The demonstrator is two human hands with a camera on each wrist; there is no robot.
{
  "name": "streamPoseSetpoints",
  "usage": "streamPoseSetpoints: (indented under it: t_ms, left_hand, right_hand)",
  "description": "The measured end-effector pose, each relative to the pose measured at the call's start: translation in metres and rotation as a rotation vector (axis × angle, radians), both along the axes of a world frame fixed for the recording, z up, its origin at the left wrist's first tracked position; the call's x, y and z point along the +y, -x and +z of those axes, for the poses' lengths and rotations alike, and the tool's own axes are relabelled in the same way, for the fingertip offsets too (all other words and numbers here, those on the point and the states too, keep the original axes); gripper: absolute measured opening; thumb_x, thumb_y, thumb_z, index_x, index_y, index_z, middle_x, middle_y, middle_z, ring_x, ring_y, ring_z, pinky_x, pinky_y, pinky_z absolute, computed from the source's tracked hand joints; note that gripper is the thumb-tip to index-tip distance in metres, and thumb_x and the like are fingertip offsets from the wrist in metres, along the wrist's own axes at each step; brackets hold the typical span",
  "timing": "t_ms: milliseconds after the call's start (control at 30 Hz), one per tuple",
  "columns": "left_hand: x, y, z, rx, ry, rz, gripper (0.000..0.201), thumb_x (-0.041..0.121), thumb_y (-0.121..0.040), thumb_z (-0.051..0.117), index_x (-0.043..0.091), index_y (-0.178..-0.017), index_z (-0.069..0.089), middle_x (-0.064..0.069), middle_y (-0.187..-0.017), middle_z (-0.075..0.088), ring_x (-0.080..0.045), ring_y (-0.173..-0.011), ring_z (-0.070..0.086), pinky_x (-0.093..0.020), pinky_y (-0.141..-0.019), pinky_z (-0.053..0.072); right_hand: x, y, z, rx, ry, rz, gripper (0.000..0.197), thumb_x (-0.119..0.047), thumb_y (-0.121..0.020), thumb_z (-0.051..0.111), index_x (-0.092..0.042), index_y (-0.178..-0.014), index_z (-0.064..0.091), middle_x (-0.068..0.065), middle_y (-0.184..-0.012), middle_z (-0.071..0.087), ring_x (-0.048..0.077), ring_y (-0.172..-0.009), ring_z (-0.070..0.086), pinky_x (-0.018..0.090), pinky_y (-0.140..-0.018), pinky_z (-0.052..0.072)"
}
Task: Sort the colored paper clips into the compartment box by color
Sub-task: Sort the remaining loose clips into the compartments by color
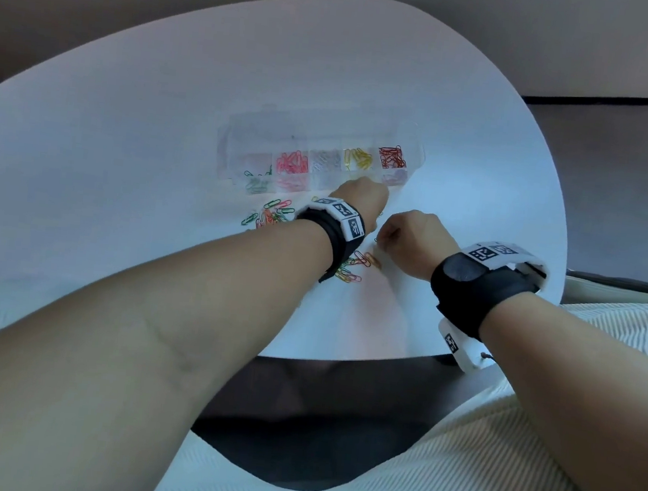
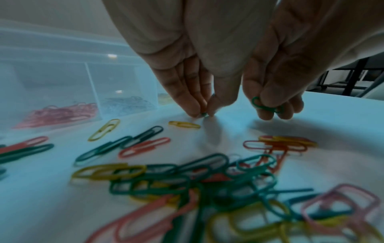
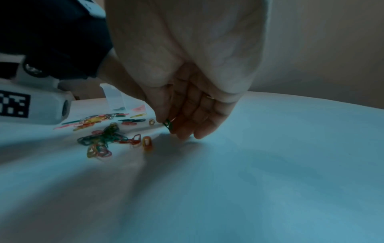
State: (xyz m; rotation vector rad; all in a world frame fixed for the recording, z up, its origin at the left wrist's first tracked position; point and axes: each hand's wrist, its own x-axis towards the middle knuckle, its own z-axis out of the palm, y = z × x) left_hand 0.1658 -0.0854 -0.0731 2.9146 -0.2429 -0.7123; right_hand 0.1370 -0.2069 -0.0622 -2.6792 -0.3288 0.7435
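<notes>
A clear compartment box (image 1: 232,143) on the white table holds green, pink, silver, yellow and red paper clips in separate cells. Loose mixed clips lie in front of it in two heaps (image 1: 271,216) (image 1: 354,266). My left hand (image 1: 361,199) is just in front of the box; in the left wrist view its fingertips (image 2: 195,108) pinch a small green clip (image 2: 204,114) against the table. My right hand (image 1: 405,234) hovers beside it and pinches another green clip (image 3: 167,125), also seen as the green clip (image 2: 267,106) from the left wrist.
The round white table (image 1: 125,144) has bare surface left, right and behind the box. Its near edge (image 1: 342,361) is close to my lap. Scattered clips (image 2: 187,182) fill the space beneath my left wrist.
</notes>
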Motion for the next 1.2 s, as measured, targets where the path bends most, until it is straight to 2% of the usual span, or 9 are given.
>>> streamPoseSetpoints:
  t_ms: [200,300,433,567,733,800,933,1033,1200]
  left_hand:
    - [0.013,0.015,0.003,-0.034,0.148,0.03,0.023,0.013,-0.088,0.059,0.01,-0.11,0.065,-0.01,-0.109,0.064,-0.028,-0.098,0.062,-0.03,-0.073,0.044]
    - [0.037,0.034,0.015,-0.034,0.42,0.271,0.015,0.013,-0.083,0.056,0.016,-0.081,0.07,-0.002,-0.085,0.065,-0.02,-0.08,0.06,-0.024,-0.066,0.04]
    - [0.076,0.06,0.021,-0.017,0.669,0.67,0.026,0.005,-0.081,0.044,0.011,-0.057,0.052,-0.006,-0.055,0.049,-0.016,-0.048,0.043,-0.023,-0.054,0.035]
    - [0.098,0.078,0.02,0.065,0.717,0.889,0.034,0.005,-0.093,0.044,0.016,-0.061,0.045,-0.002,-0.06,0.049,-0.018,-0.053,0.048,-0.023,-0.057,0.044]
    - [0.086,0.095,0.015,-0.03,0.559,0.656,0.022,0.024,-0.083,0.049,0.013,-0.07,0.062,-0.005,-0.081,0.062,-0.026,-0.075,0.053,-0.03,-0.067,0.043]
    - [0.079,0.097,0.015,-0.065,0.466,0.551,0.013,0.029,-0.085,0.056,0.024,-0.086,0.067,0.003,-0.089,0.062,-0.021,-0.085,0.056,-0.028,-0.074,0.045]
    - [0.074,0.094,0.008,-0.087,0.299,0.378,0.025,0.029,-0.088,0.06,0.032,-0.112,0.064,0.003,-0.108,0.064,-0.02,-0.099,0.059,-0.027,-0.077,0.043]
    - [0.073,0.092,0.001,-0.063,0.211,0.33,0.026,0.032,-0.088,0.06,0.036,-0.113,0.065,0.002,-0.119,0.065,-0.024,-0.104,0.061,-0.027,-0.077,0.044]
    - [0.072,0.09,-0.004,-0.053,0.198,0.359,0.019,0.038,-0.086,0.063,0.034,-0.104,0.069,0.002,-0.108,0.068,-0.024,-0.095,0.062,-0.026,-0.071,0.043]
  right_hand:
    - [-0.003,0.005,0.001,0.028,-0.023,0.024,0.039,-0.002,-0.093,0.041,-0.017,-0.121,0.063,0.006,-0.115,0.065,0.022,-0.107,0.058,0.029,-0.086,0.046]
    - [0.003,0.005,0.002,0.066,-0.082,-0.02,0.029,-0.007,-0.092,0.042,-0.012,-0.101,0.069,0.006,-0.106,0.065,0.023,-0.099,0.058,0.027,-0.078,0.044]
    - [0.011,0.01,0.006,0.215,-0.235,-0.137,0.027,-0.008,-0.081,0.043,-0.01,-0.062,0.061,0.001,-0.063,0.06,0.021,-0.064,0.051,0.027,-0.055,0.037]
    - [0.02,0.017,0.004,0.201,-0.187,-0.05,0.022,-0.02,-0.086,0.05,-0.015,-0.072,0.066,-0.003,-0.069,0.059,0.019,-0.07,0.052,0.029,-0.06,0.04]
    - [0.024,0.024,-0.006,-0.065,0.097,0.23,0.02,-0.043,-0.086,0.064,-0.029,-0.1,0.068,-0.002,-0.083,0.061,0.023,-0.082,0.059,0.03,-0.064,0.044]
    - [0.023,0.025,-0.01,-0.095,0.131,0.236,0.021,-0.045,-0.085,0.066,-0.031,-0.101,0.069,0.003,-0.095,0.066,0.025,-0.086,0.061,0.03,-0.066,0.046]
    - [0.026,0.026,-0.014,-0.086,0.108,0.204,0.016,-0.043,-0.083,0.067,-0.03,-0.093,0.07,0.003,-0.097,0.066,0.025,-0.088,0.06,0.028,-0.065,0.043]
    - [0.026,0.024,-0.015,-0.058,0.088,0.163,0.011,-0.04,-0.083,0.067,-0.03,-0.086,0.067,0.002,-0.094,0.066,0.023,-0.081,0.059,0.027,-0.061,0.04]
    - [0.023,0.019,-0.015,-0.066,0.045,0.14,0.014,-0.035,-0.087,0.063,-0.026,-0.092,0.071,0.003,-0.098,0.067,0.023,-0.083,0.057,0.027,-0.064,0.041]
